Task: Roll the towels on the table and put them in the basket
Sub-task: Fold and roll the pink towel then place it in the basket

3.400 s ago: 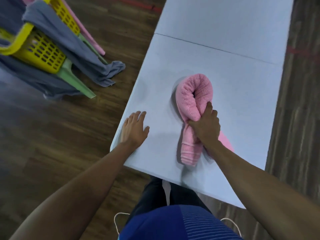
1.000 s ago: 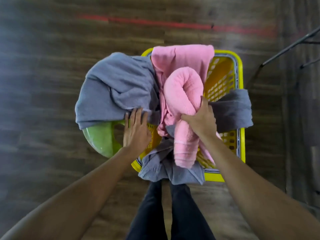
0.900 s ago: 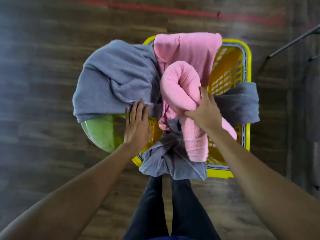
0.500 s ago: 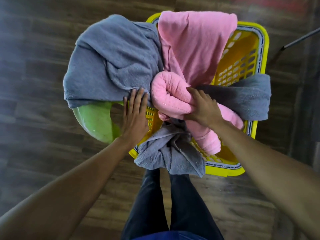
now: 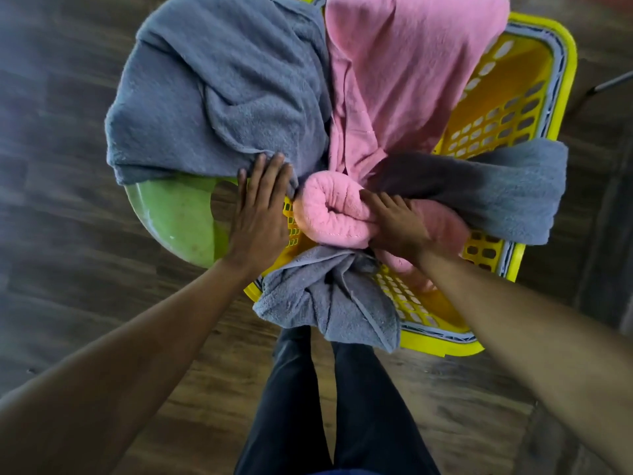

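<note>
**Pink roll inside the basket, right hand gripping it**

From my feed I look straight down into the yellow basket (image 5: 561, 80), a hard plastic tub with rounded corners and walls pierced by rows of small oblong holes. The rolled pink towel (image 5: 329, 217) lies inside it near the left wall. It is a thick, fluffy terry cylinder whose spiral end faces left. My right hand (image 5: 394, 224) grips the roll at its middle, with the fingers curled over the top. My left hand (image 5: 260, 210) lies flat with straight fingers on the basket's left rim, its fingertips touching the hem of a big grey towel (image 5: 222, 90) and holding nothing.

That grey towel is soft and rumpled, and it drapes over the far left corner. Beside it an unrolled pink towel (image 5: 404, 63) hangs smooth over the far rim. A second grey towel (image 5: 496, 186) is folded across the right wall, just beyond my right hand. A third, bunched grey towel (image 5: 329, 296) spills over the near rim.

Left of the basket a smooth green plastic piece (image 5: 171, 221) with a rounded edge pokes out from under the grey cloth. Dark wooden floor (image 5: 68, 303) planks run beneath everything, and legs in dark trousers (image 5: 342, 406) stand at the near side.
</note>
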